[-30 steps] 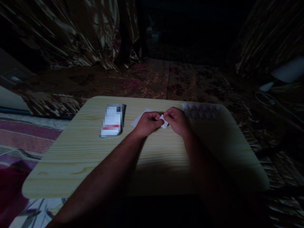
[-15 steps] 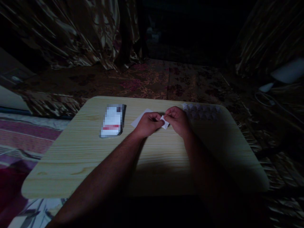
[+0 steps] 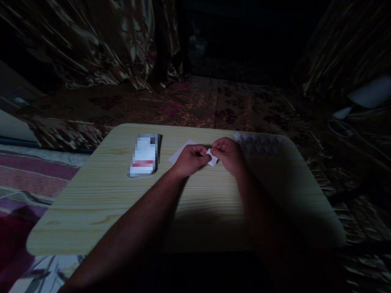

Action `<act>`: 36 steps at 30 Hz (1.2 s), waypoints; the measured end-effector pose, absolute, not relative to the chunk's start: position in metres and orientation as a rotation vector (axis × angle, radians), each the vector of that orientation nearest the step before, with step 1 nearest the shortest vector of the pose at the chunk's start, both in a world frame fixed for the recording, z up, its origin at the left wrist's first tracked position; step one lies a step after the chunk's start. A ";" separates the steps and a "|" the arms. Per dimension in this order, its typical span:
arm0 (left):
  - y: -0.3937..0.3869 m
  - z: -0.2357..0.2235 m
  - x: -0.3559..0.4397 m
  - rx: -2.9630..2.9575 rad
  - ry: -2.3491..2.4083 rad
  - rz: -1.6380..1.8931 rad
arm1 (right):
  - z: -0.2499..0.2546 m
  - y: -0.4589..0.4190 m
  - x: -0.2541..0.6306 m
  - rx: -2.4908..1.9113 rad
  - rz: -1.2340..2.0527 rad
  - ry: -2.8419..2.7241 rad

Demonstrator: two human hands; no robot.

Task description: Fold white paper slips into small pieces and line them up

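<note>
Dimly lit table (image 3: 100, 195), near right corner shadowed. Over table's middle: left hand (image 3: 192, 159), right hand (image 3: 227, 154), both pinched narrow. Table's left: white item (image 3: 143, 152), pixelated past naming. Table's far middle: white sheet (image 3: 180, 152), partly under left hand. Table's far right: folded pieces (image 3: 259, 147), dim. Over table's middle, between hands, gripped by both: small folded paper (image 3: 212, 161), edges finger-covered.

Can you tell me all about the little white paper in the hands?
The little white paper looks thin and angular, with what seem to be fold creases. One corner points toward the person. It's pinched between the left hand and right hand, over the wood-grained table. The hands partly hide it; I can't tell whether it touches the table.
</note>
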State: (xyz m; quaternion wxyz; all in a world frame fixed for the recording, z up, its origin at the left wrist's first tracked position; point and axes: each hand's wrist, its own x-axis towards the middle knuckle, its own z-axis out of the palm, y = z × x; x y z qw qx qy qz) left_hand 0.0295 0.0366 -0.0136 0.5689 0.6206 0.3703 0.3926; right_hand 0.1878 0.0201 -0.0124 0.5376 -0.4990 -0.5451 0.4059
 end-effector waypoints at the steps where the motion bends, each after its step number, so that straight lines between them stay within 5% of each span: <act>1: 0.036 -0.013 0.029 1.455 0.871 0.916 | -0.012 0.020 0.188 -1.185 0.970 -1.296; 36: 0.035 -0.016 0.029 1.624 0.909 0.888 | -0.016 0.022 0.197 -1.200 0.934 -1.403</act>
